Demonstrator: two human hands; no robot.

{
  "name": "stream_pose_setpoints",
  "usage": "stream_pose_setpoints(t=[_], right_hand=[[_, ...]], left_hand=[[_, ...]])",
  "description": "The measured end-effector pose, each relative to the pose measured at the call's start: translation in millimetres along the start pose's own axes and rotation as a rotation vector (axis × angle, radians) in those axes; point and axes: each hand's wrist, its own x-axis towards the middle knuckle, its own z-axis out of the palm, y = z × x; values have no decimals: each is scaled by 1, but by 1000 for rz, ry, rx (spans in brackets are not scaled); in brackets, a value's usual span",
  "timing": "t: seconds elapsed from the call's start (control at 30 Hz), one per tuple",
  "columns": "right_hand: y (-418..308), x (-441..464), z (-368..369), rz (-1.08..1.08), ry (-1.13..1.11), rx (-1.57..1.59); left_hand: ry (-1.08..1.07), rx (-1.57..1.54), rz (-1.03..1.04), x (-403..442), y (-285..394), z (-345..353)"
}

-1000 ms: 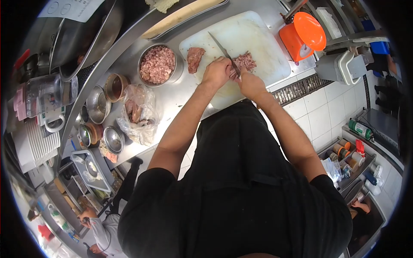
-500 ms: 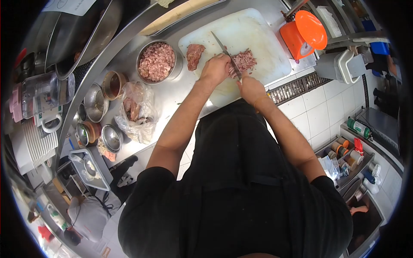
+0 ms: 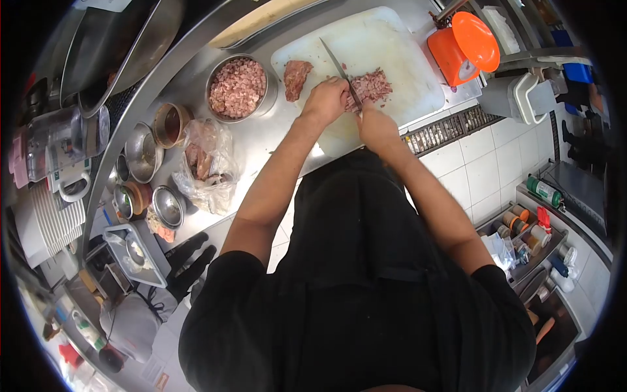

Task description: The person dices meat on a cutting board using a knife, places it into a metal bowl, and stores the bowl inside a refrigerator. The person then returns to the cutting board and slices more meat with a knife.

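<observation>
My right hand (image 3: 379,132) is closed round the handle of a kitchen knife (image 3: 336,63), whose long blade points away and to the left. Close to the blade's left side, my left hand (image 3: 328,99) has its fingers curled down on meat, mostly hidden beneath them. Chopped meat (image 3: 372,87) lies in a loose pile right of the blade on a white cutting board (image 3: 411,72). A larger piece of meat (image 3: 297,80) rests near the board's left edge. Left of the board stands a metal container (image 3: 269,98) filled with diced meat (image 3: 236,88).
An orange scale (image 3: 450,55) stands right of the board. On the left are a plastic bag with meat (image 3: 208,166), metal bowls (image 3: 144,153) and a brown pot (image 3: 171,124). A metal shelf edge (image 3: 140,78) runs overhead. A person in grey (image 3: 134,323) is behind, lower left.
The right hand and knife handle have shifted slightly left, toward the left hand. The left hand has barely moved. At lower left, the person in grey has shifted a little.
</observation>
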Motion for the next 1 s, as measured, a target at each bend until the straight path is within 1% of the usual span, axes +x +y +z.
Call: stream_pose_setpoints(t=[0.07,0.13,0.23,0.27,0.33,0.4,0.43,0.57,0.63,0.77,0.87,0.9,1.0], right_hand=[[-4,6,-16,-31,22,-8],[-11,-3,-40,-44,2,-33],[-19,-40,-57,-28,-63,-80],[-21,-47,-52,-2,-68,-83],[-24,-54,-40,48,-77,-88],[-15,-29,-2,56,-28,-55],[-15,-19,5,60,1,-39],[-8,-4,2,-20,42,-32],[-4,-3,1,-50,46,-44],[-9,-6,4,-13,39,-58],[-11,-4,9,19,33,-31],[-13,-1,10,27,42,-24],[-16,8,5,23,30,-9]], left_hand=[[-39,5,18,4,2,-7],[-28,-18,8,2,-1,-11],[-48,-51,-48,3,-1,-12],[-60,-58,-79,3,-1,-15],[-95,-14,-63,4,0,-14],[-104,11,-44,3,-2,-11],[-91,17,-34,2,-5,-9],[-44,59,11,4,-14,-10],[-28,41,-26,1,-6,-14],[57,-1,-77,4,-6,-9],[58,3,-118,4,-2,-5],[85,-19,-96,4,-4,-2],[17,16,-115,5,-9,1]])
